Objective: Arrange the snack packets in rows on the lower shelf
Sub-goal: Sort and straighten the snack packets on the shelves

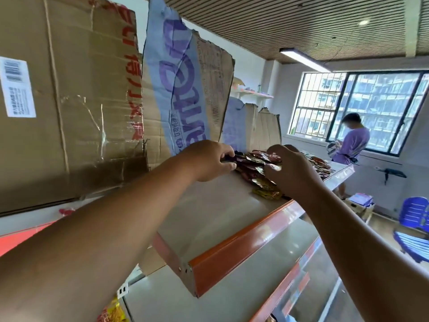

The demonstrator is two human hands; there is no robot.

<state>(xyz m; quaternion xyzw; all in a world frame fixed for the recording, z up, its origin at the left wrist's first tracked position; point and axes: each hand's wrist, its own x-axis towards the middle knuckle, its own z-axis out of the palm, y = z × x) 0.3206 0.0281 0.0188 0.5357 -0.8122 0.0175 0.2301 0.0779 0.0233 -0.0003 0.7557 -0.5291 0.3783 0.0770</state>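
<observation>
A heap of red and gold snack packets [255, 163] lies loose on the upper shelf [209, 210], spread from its middle toward the far end, not in rows. The left hand [209, 162] curls its fingers round dark packets at the heap's near-left edge. The right hand [290, 173] pinches a shiny packet at the heap's front. Flattened cardboard sheets [81, 101] stand behind the shelf. The lower shelf [220, 300] carries yellow packets [112, 311] at its left corner. On the floor an open box [357, 206] holds purple packs
</observation>
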